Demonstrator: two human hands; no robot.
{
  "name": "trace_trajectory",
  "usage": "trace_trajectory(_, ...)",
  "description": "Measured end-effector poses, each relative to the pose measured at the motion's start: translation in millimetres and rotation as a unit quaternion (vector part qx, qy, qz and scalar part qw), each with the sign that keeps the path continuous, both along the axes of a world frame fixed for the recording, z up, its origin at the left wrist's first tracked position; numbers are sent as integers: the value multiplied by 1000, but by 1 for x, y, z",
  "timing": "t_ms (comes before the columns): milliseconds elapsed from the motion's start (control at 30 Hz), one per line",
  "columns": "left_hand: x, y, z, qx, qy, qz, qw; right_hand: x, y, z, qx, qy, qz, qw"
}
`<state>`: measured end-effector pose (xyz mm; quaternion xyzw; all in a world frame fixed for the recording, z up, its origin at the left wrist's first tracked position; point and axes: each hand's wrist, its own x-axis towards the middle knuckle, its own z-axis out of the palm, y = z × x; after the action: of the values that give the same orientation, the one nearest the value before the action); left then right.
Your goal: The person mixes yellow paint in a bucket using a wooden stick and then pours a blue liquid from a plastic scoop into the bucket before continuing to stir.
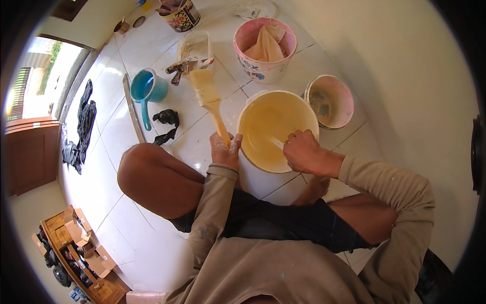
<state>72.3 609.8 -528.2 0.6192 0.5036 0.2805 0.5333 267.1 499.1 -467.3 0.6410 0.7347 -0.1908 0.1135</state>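
My left hand [225,151] is closed round the wooden handle of a wide paintbrush [206,91], whose pale bristles point up and away from me. It is beside the left rim of a round white bucket [243,152] with yellowish-cream paint [266,119] inside. Over the bucket's right side, my right hand [305,151] grips a pale stick [276,142] that slants down toward the paint. The kind of stick cannot be made out, as my fingers cover its upper end.
Behind stands a pink-stained bucket [244,38] holding a cloth; a smaller bucket [349,104] sits right. To the left are a blue dipper [157,91], a clear tub [205,43] with scrapers [182,67], black plastic scraps [167,117] and a wooden strip [132,109]. A wall [405,76] rises right.
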Motion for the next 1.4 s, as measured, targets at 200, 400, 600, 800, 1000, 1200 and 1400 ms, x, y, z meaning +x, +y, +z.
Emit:
trace_trajectory(200, 2, -4, -7, -90, -59, -22, 994, 23, 15, 2, 173, -26, -1, 985)
trace_trajectory(400, 3, -7, -9, -63, -151, 6, 987, 24, -3, 33, 107, 11, 27, 994)
trace_trajectory(600, 8, -10, 3, -96, -163, 2, 982, 15, 0, 42, 64, 89, 37, 993)
trace_trajectory(800, 8, -10, 15, -107, -182, -44, 977, 32, 2, 27, 163, 10, -4, 987)
trace_trajectory(1000, 8, -16, 21, -103, -179, -60, 977, 37, -12, 41, 82, 38, 11, 996)
trace_trajectory(1200, 8, -18, 18, -81, -186, -58, 978, 37, -26, 25, 112, 30, 28, 993)
trace_trajectory(1400, 9, -21, 16, -20, -103, -45, 993, 32, -21, 44, 100, 90, -22, 991)
